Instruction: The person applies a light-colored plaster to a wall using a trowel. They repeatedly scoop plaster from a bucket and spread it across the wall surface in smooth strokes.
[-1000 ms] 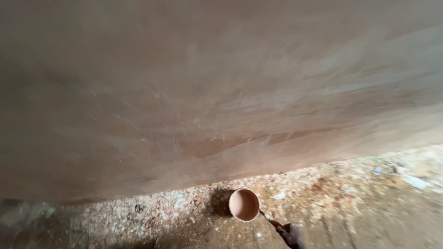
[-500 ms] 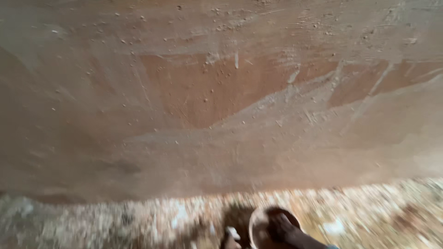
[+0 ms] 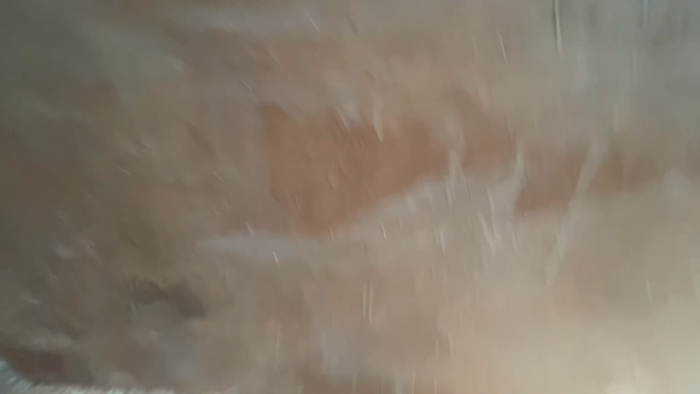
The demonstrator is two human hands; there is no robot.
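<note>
A rough plastered wall [image 3: 350, 197] in brown and grey fills the whole head view, heavily blurred by motion. A reddish-brown patch [image 3: 343, 168] shows near its middle, with pale streaks below it. Neither my left hand nor my right hand is in view. The small round cup seen earlier on the ground is out of view.
A sliver of paler, speckled ground [image 3: 14, 376] shows at the bottom left corner. Nothing else can be made out through the blur.
The view has swung upward along the wall. The ground strip, the round cup and the dark shape that reached it half a second ago have dropped out of view.
</note>
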